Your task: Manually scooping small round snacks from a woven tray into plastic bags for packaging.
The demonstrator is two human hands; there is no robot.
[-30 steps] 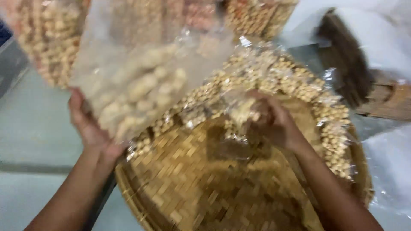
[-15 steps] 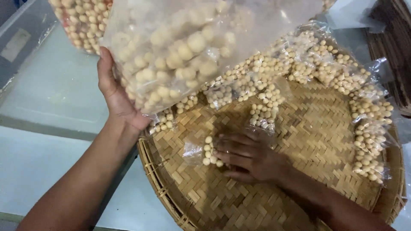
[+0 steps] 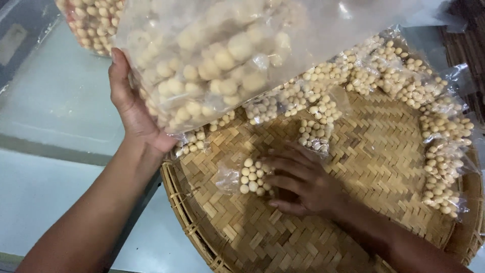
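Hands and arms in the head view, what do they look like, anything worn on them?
Both are bare: the left hand and the right hand wear no gloves, and no rings, watch or bracelet show. No sleeves reach the visible forearms. Fingernails look short and plain.

bare woven tray (image 3: pixel 303 237) centre, ringed by small packets (image 3: pixel 444 146), big bag (image 3: pixel 217 55) overhead
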